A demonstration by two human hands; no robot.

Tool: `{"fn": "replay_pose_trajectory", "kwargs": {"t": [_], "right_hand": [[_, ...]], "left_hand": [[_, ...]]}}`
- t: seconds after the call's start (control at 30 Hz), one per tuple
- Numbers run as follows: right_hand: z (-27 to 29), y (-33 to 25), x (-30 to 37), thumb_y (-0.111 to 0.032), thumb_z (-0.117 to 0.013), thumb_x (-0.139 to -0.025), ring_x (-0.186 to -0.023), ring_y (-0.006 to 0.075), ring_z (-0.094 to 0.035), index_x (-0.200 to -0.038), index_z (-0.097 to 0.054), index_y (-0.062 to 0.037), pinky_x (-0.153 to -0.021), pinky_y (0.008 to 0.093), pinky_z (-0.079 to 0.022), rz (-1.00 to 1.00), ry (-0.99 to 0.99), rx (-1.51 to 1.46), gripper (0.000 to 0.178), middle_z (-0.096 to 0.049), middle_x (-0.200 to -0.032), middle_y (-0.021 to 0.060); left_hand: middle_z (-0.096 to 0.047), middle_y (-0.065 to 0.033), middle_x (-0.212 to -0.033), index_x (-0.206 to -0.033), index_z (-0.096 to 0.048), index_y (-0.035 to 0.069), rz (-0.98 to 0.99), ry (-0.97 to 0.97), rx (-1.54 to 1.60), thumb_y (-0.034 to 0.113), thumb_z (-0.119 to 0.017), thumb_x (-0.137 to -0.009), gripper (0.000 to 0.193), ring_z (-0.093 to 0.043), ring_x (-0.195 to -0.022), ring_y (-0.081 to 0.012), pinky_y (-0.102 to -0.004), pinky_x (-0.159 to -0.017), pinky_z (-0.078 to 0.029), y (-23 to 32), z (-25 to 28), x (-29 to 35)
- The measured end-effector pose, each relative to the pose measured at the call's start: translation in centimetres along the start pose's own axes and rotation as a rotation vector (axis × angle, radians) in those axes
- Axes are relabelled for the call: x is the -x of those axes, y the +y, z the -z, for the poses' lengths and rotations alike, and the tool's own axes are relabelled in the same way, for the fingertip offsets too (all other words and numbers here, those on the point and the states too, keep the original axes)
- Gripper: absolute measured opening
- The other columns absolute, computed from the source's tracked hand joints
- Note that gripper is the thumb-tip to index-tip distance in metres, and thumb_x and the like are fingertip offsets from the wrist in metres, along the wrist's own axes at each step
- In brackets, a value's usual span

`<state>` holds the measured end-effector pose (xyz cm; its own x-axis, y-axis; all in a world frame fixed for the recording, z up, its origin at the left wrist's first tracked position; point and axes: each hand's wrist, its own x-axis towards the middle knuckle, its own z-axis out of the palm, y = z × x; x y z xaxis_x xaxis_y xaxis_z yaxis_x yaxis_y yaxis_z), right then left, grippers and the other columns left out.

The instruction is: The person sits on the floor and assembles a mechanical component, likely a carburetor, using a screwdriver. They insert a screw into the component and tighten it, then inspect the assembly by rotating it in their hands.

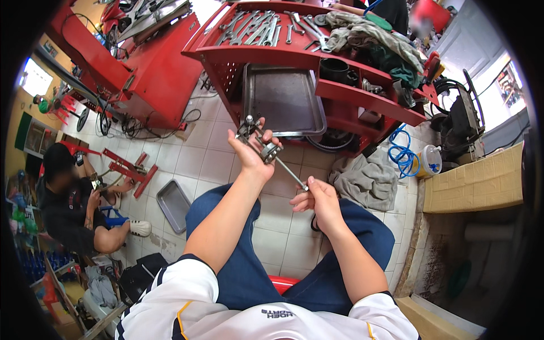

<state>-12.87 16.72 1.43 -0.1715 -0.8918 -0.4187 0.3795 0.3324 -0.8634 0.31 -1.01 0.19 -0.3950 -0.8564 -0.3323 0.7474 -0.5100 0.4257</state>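
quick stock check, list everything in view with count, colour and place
metal part: one, grey, picture centre
slim rod: one, silver, from the part
tool cart: one, red, ahead
wrenches: many, silver, cart top
bunched cloth: one, grey, cart top
large tray: one, grey, below cart top
small tray: one, grey, floor left
floor cloth: one, grey, floor right
hose: one, blue, floor right
bucket: one, whitish, beside hose
metal stand: one, red, floor left
panelled structure: one, red, upper left
co-worker: one, dark clothes, far left
left hand: one, bare, holding the part
right hand: one, bare, at rod's end
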Motion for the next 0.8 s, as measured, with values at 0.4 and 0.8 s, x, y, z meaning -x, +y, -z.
{"fn": "replay_pose_trajectory", "kwargs": {"t": [0.4, 0.8], "right_hand": [[0.1, 0.8, -0.7, -0.040, -0.044, -0.111, -0.074, 0.0202, -0.073, -0.119, -0.057, -0.0004, -0.068, 0.0287, -0.055, -0.041, -0.032, -0.095, 0.043, -0.075, -0.096, 0.0165], [0.3, 0.5, -0.1, -0.032, -0.056, -0.108, -0.067, 0.0122, -0.065, -0.118, -0.058, -0.0018, -0.064, 0.0264, -0.053, -0.182, -0.064, -0.313, 0.032, -0.073, -0.091, 0.0123]], "left_hand": [[-0.047, -0.0011, -0.072, -0.120, -0.061, 0.011, -0.012, 0.031, -0.024, 0.085, -0.018, -0.091, 0.090, -0.053, -0.068, -0.0212, -0.0363, -0.070, -0.048, -0.6, -0.1, 0.5], [-0.048, 0.0001, -0.070, -0.118, -0.061, 0.012, 0.003, 0.038, -0.015, 0.086, -0.017, -0.091, 0.090, -0.055, -0.066, -0.0221, -0.0386, -0.068, -0.048, -0.7, -0.6, 1.0]]}}
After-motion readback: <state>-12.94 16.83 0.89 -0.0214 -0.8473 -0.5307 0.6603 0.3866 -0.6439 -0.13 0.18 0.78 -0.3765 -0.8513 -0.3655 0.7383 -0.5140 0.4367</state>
